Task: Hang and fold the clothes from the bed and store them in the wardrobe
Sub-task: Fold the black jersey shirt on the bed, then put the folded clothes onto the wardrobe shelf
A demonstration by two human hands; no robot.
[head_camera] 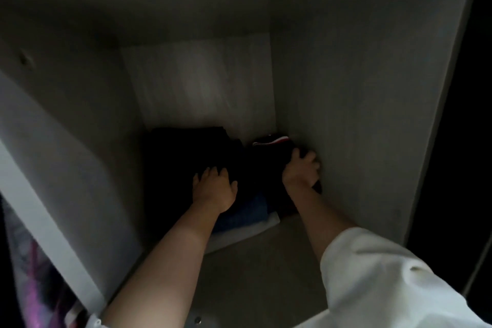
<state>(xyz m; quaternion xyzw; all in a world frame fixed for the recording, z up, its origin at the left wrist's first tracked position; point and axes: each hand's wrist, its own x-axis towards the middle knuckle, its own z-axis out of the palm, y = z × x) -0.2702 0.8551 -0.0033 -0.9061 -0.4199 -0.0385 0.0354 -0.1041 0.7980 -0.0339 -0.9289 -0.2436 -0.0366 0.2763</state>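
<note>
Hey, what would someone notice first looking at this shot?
Two bare arms reach into a dim wardrobe compartment. The left hand rests on a dark folded stack at the back, while the right hand grips a dark garment with red and white trim beside the right wall.

1. Hands: two. The left hand [215, 189] and the right hand [302, 170] are both inside the wardrobe [346, 88].
2. Wardrobe compartments in view: one.
3. Dark folded stacks at the back of the compartment: two. The left stack [186, 149] and the right stack [269, 165] lie side by side.
4. Striped edges: one, red and white [270, 139], on top of the right stack.
5. Blue folded items: one [245, 214], under the left stack.
6. White folded items: one [239, 234], lowest in the left stack.
7. White sleeves: one [386, 282], on the right arm.
8. Purple patterned fabrics: one [34, 274], at the far left edge; kind cannot be determined.
</note>
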